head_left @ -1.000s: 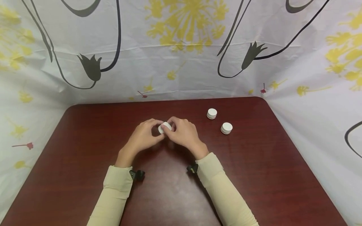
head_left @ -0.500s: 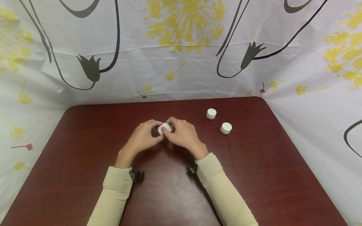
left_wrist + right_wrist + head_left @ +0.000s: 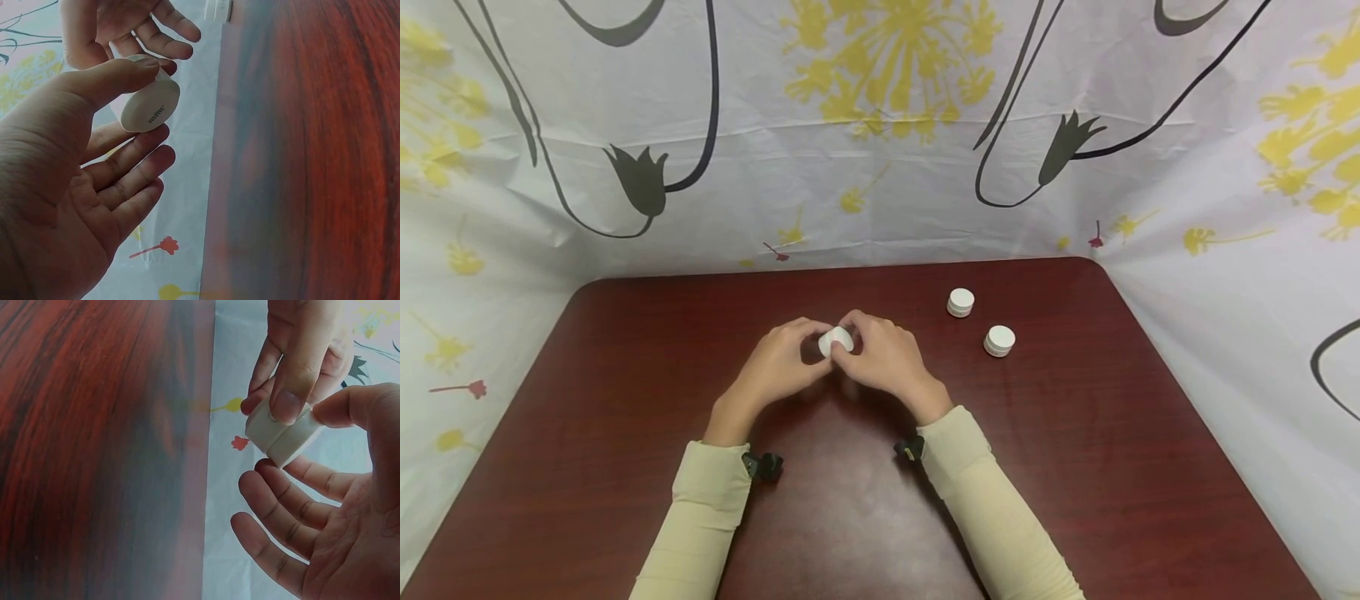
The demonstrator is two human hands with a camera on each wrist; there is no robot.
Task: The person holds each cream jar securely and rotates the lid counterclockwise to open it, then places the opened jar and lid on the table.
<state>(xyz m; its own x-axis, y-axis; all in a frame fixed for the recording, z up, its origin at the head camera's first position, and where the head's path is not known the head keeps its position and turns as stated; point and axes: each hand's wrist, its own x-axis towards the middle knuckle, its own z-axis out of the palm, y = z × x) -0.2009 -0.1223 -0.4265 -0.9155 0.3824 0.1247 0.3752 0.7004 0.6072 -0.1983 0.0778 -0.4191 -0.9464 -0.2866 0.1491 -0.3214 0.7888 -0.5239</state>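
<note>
Above the middle of the dark red table [image 3: 850, 517], a small white screw-lid jar [image 3: 836, 340] is held between a person's two hands, tilted rather than upright. The left hand [image 3: 778, 360] pinches it between thumb and forefinger; in the left wrist view its remaining fingers [image 3: 147, 172] extend loosely, apart from the jar. The right hand [image 3: 887, 352] grips the jar from the other side, its thumb and forefinger clamped on it too, while in the right wrist view its other fingers [image 3: 269, 547] are spread and slightly bent. A seam runs round the jar between its two parts, and one flat end bears small dark printed marks too blurred to read.

To the right of the right hand, two similar white jars stand upright on the table: the rear jar [image 3: 960, 302] near the back edge, the front jar [image 3: 999, 341] a little nearer the person and further right, the two apart from each other. Pale beige sleeves [image 3: 700, 517] cover both forearms, with a small black device [image 3: 763, 467] at each wrist. Behind the table hangs a white cloth [image 3: 865, 225] printed with yellow blossoms and grey stems.
</note>
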